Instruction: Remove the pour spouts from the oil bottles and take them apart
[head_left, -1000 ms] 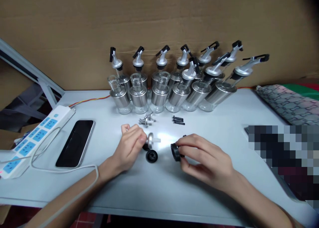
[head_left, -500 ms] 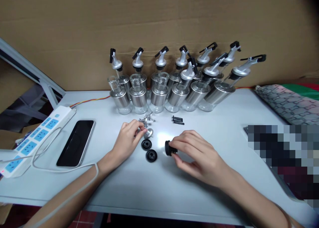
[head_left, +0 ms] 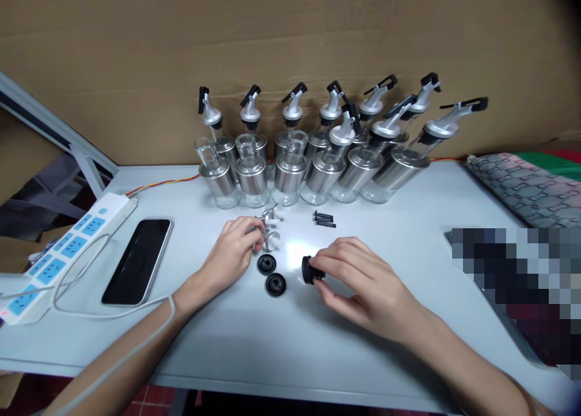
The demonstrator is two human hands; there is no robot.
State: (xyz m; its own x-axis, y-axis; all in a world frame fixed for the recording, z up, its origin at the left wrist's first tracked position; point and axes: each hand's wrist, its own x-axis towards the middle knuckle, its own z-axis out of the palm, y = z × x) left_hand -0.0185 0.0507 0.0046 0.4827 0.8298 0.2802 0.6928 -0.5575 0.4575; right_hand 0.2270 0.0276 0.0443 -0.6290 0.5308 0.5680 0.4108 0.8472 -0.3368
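Observation:
My left hand [head_left: 233,243] has its fingers curled and closed at the narrow end of a silver pourer spout [head_left: 272,241], whose round base faces right. Just behind it lie more silver spouts [head_left: 272,215], partly hidden by one another. With thumb and fingertips, my right hand [head_left: 358,283] grips a black ribbed stopper [head_left: 307,270] on its side, slightly above the table. Two black round stoppers, one nearer [head_left: 275,284] and one farther [head_left: 266,264], rest between the hands. Small black levers [head_left: 324,219] lie together farther back.
Several glass-and-steel bottles [head_left: 290,177] stand in two rows at the back; three front-left ones have bare necks, the others wear pourers. A phone [head_left: 137,261], a white power strip [head_left: 68,255] and a cable are on the left. Patterned fabric [head_left: 526,183] lies at right.
My left fingers have shifted slightly left and curled more around the spout, showing more of its base. My right hand and its stopper have barely moved.

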